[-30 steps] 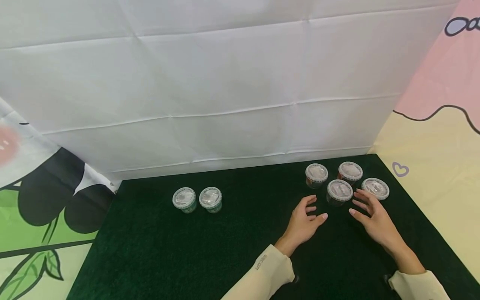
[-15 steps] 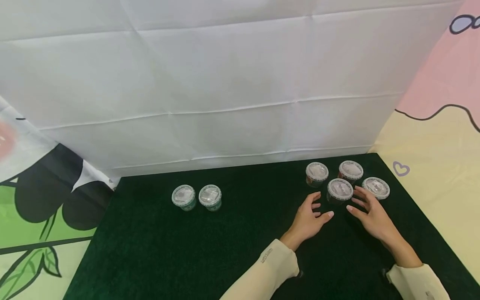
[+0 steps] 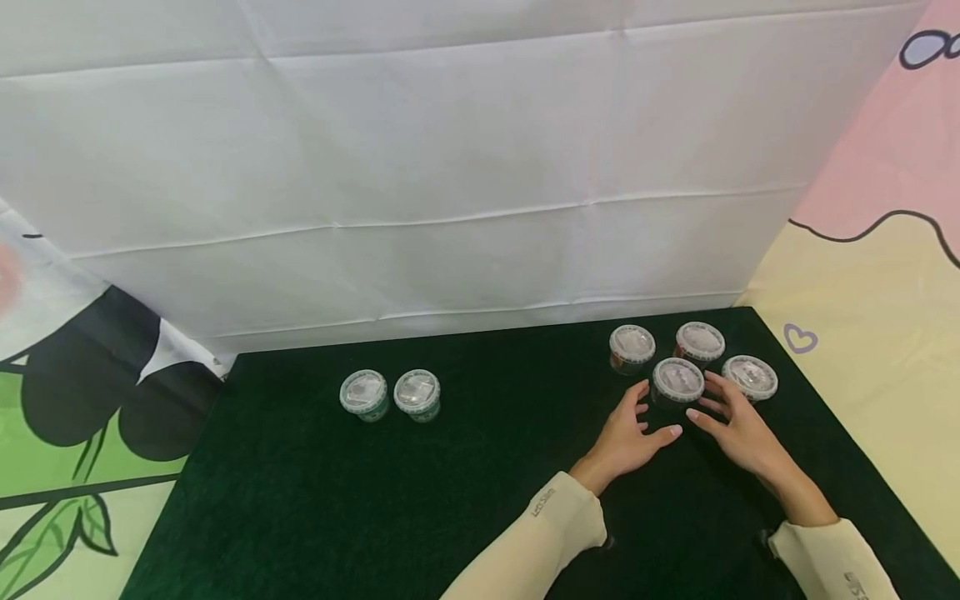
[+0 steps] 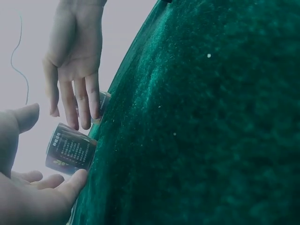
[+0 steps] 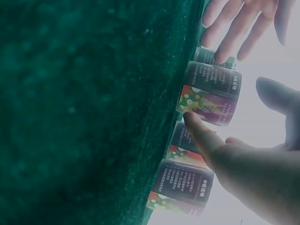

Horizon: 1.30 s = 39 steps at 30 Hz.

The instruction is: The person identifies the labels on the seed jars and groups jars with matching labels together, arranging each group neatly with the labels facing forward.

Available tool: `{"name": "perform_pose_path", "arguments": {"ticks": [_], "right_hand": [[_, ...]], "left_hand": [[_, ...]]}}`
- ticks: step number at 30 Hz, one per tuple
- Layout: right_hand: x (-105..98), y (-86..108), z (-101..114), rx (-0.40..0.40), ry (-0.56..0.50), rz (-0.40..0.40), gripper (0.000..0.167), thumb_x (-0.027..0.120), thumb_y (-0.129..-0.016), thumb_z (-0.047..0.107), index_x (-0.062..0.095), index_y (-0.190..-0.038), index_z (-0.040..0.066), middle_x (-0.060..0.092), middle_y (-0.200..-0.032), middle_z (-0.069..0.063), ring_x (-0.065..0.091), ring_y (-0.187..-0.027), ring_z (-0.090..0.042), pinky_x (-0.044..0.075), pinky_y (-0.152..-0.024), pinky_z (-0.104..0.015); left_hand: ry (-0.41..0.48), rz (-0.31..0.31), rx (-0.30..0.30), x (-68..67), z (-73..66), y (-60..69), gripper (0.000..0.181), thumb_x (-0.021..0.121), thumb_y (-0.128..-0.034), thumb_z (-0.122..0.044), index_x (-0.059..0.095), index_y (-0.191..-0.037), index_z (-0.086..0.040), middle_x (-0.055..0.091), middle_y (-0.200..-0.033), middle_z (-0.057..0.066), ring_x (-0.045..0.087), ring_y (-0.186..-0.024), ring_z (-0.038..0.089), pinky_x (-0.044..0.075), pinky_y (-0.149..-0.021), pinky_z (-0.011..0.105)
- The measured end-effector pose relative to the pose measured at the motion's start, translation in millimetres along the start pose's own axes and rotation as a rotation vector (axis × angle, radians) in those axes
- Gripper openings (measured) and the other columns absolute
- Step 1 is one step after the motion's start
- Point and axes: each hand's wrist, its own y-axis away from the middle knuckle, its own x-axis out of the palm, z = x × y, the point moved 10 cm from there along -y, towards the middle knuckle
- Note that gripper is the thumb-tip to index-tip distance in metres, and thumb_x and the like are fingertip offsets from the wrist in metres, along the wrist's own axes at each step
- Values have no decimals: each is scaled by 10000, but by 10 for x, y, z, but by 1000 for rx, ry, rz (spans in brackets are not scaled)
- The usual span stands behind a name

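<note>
Front tub [image 3: 678, 379] stands upright on green cloth [image 3: 360, 508], between fingertips of both hands. Left hand [image 3: 626, 433] at its left, right hand [image 3: 741, 429] at its right; fingers spread, loosely bent, gripping nothing (contact with tub: cannot tell). Relative to front tub: rear-left tub [image 3: 632, 343], rear-right tub [image 3: 701, 340] behind; side tub [image 3: 752, 377] just right; outer tub [image 3: 364, 392], inner tub [image 3: 417, 392] well left.

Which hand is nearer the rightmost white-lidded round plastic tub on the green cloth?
Right. The right hand is at the near-left side of that rightmost tub; the left hand is farther left, with the front white-lidded tub between.
</note>
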Motion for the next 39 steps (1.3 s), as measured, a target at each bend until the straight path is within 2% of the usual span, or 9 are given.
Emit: {"name": "perform_pose_path", "arguments": {"ticks": [2,4,6,17,25,29,33,39], "right_hand": [[9,-12,11,7,11,5,733,620,-1075,119,173,-1584,-161,330,-1529,-471,479,-1343,-628,571,-992,-540],[18,-27,27,8,23,7,733,617,-1077,121,171,-1582,-166,331,-1528,-474,485,-1336,-630,528,-1009,-630],[28,-39,40,9,31,10,735,613,-1079,121,163,-1582,-170,329,-1526,-477,484,-1331,-635,503,-1020,-663],[43,-68,37,17,20,11,739,616,-1071,98,152,-1578,-173,345,-1501,-480,473,-1321,-654,461,-1044,-714],[63,-135,35,0,14,-6,723,611,-1068,90,164,-1571,-176,381,-1472,-476,467,-1323,-658,452,-1053,-703],[60,-161,27,1,18,-47,699,633,-1055,71,207,-1555,-171,427,-1440,-465,492,-1305,-646,469,-1045,-682],[51,-171,28,-4,16,-79,681,657,-1041,61,249,-1536,-169,462,-1416,-453,515,-1298,-630,483,-1039,-658],[63,-97,117,-11,5,-64,680,655,-1052,86,257,-1544,-162,437,-1432,-440,478,-1326,-646,447,-1060,-699]], "left_hand": [[-11,-1,-6,15,-3,-15,760,785,-981,-312,372,-1616,-252,461,-1631,-18,600,-1361,231,546,-1076,363],[-22,-1,-11,24,-8,-25,775,786,-979,-323,360,-1623,-253,463,-1630,-20,600,-1361,228,541,-1083,366],[-28,4,-15,34,-19,-27,774,784,-978,-332,362,-1623,-261,480,-1615,-6,613,-1343,236,545,-1078,368],[-18,27,-30,105,-32,-53,755,755,-995,-350,349,-1629,-292,457,-1629,6,606,-1354,243,543,-1081,374],[80,8,-49,109,7,-120,627,642,-1058,-281,367,-1621,-307,442,-1642,-37,485,-1465,181,473,-1161,434],[122,-5,-3,88,19,-167,555,596,-1083,-183,403,-1597,-269,454,-1631,-31,477,-1471,180,469,-1166,381],[156,-28,41,32,7,-194,505,623,-1067,-119,476,-1540,-214,515,-1568,6,506,-1439,196,484,-1143,325],[191,-87,114,-82,-38,-133,395,687,-1033,-105,562,-1404,-153,594,-1461,29,564,-1375,219,509,-1102,279]]}}
